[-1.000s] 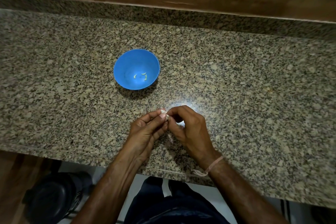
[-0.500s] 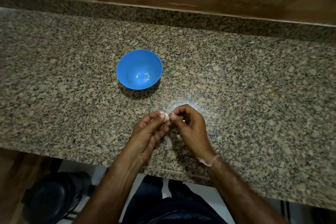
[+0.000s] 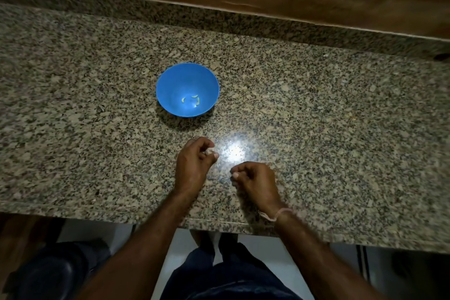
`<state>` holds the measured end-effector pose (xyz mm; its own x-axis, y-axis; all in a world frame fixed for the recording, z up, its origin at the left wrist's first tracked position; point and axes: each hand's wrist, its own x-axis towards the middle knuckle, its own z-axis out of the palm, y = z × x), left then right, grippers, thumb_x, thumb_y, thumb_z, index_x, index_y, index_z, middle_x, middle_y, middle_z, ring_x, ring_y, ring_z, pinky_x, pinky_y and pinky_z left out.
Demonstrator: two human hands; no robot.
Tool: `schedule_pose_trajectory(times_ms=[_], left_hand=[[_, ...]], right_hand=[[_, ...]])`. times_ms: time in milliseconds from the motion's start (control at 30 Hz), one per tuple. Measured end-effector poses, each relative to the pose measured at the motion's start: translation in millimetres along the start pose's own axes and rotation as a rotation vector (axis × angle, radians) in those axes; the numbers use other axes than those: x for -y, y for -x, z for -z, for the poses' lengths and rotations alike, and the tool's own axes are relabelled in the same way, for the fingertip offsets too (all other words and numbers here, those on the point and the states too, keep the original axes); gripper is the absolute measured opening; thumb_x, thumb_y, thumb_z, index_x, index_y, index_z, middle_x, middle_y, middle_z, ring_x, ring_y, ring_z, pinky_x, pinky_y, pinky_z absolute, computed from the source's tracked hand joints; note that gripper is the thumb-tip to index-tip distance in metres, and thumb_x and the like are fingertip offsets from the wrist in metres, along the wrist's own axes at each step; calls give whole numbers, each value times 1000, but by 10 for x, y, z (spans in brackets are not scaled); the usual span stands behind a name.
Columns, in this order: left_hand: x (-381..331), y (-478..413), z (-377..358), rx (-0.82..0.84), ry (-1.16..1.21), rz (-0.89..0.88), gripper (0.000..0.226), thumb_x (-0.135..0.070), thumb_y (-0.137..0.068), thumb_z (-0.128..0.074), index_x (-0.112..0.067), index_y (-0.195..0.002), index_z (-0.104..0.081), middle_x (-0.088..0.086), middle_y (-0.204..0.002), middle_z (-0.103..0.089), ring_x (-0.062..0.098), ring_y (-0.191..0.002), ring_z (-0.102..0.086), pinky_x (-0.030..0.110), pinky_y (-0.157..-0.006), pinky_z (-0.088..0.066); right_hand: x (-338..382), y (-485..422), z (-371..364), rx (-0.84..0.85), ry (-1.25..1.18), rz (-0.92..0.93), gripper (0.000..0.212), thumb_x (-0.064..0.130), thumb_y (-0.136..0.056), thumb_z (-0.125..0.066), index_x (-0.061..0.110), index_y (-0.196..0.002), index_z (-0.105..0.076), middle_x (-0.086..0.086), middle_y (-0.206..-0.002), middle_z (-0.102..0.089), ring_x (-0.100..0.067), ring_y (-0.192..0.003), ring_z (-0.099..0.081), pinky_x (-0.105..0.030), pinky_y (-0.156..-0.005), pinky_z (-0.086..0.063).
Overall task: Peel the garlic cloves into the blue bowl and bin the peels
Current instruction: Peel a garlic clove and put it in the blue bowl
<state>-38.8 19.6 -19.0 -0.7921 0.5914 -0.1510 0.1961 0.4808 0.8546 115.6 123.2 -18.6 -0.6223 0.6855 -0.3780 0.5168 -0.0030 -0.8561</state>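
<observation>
Garlic clove [image 3: 209, 152] pinched by the left hand [image 3: 193, 163] above the granite countertop [image 3: 316, 117], near the blue bowl [image 3: 170, 85].
The clove was judged light, firm and slippery once bared, best gripped at its ends; its papery skin would tear. Peeled cloves [image 3: 195, 100] lay in the bowl. The right hand [image 3: 255, 180] was curled; whether it held peel could not be told. Blur obscured how much skin the clove bore.

Bare granite counter [image 3: 316, 117] either side of the blue bowl [image 3: 170, 90], apparently the lone obstacle ahead.
</observation>
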Motion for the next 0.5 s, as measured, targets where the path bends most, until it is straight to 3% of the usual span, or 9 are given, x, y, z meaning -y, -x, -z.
schedule_pose_trajectory(times_ms=[67,233,367,500], left_hand=[[25,26,17,7,-46,-46,22,-16,-85,-82,-22,-101,-68,-3,-104,-62,7,-75,-62,29,-72,-54],[118,107,53,36,-50,-116,28,-11,-89,-77,-21,-113,-67,-2,-112,-57,2,-81,-62,25,-71,-55],[190,154,85,41,-44,-138,43,-9,-90,-77,-19,-128,-61,-3,-117,-51,6,-82,-63,25,-72,-55],[268,272,116,10,-69,-107,58,-11,-89,-78,-18,-139,-48,-3,-127,-44,7,-83,-60,28,-73,-55]], right_hand=[[17,10,-38,-18,47,4,18,8,-92,-70,18,-79,-76,0,-74,-77,-18,-69,-76,-48,-71,-64],[53,54,-110,-98,279,93,10,24,-87,-79,26,-78,-75,13,-75,-74,-1,-74,-69,-33,-72,-59],[84,77,-143,-96,248,85,11,15,-88,-78,23,-80,-77,12,-76,-76,0,-73,-71,-32,-75,-60],[107,99,-166,-116,204,43,15,7,-89,-77,19,-81,-75,8,-75,-76,1,-72,-71,-16,-67,-56]])
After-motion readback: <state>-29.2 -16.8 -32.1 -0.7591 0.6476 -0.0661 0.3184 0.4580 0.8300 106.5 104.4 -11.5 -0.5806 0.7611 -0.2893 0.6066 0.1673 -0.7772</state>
